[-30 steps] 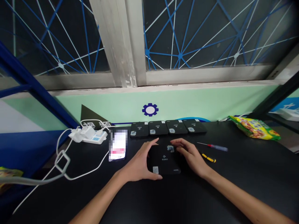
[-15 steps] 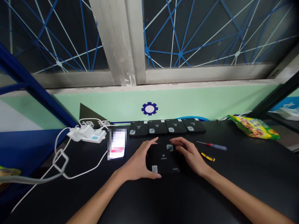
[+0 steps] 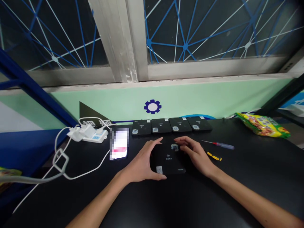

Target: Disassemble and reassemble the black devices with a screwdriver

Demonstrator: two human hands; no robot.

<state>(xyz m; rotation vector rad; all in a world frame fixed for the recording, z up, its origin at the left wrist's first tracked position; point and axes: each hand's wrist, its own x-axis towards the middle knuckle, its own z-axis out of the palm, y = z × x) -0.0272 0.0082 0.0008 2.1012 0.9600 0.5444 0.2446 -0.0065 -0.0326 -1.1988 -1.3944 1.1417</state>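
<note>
While both hands (image 3: 145, 163) (image 3: 196, 155) curve open, the black box (image 3: 169, 160) lies between them.

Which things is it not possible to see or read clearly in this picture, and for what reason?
All in the head view:
- Left edge of the near black box: mostly behind the left hand.
- Tip of the yellow tool: not visible beside the right hand.
- Phone screen: blurred into blocks.
- Labels on the back row of boxes: too small.
- Packet at far left: cut by the picture edge.
</note>
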